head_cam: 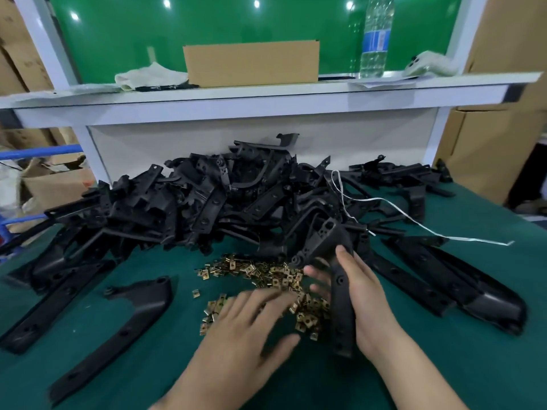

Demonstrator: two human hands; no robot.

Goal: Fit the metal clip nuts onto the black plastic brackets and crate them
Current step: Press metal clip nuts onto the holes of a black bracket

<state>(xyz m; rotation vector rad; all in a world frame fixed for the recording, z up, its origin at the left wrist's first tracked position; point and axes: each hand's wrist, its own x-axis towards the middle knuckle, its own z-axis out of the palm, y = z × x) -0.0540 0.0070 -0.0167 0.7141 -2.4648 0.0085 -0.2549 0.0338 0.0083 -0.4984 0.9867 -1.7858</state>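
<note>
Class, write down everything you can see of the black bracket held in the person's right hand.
The bracket is matt black, apparently moulded plastic: a long narrow strip with round holes along it, widening at the top into an angled head with more holes. It stands nearly upright, lower end near the green table cover, beside the brass-coloured clip nuts. The right hand grips its middle, thumb along the front, fingers curled round the far side. No clip nut shows on it.

Brass clip nuts (266, 273): loose scattered heap on the green mat (444, 365). Black brackets (207, 199): tangled pile right behind the nuts, a few flat either side. Held bracket (340, 294): on edge in my right hand (367, 297), beside the nuts.
</note>
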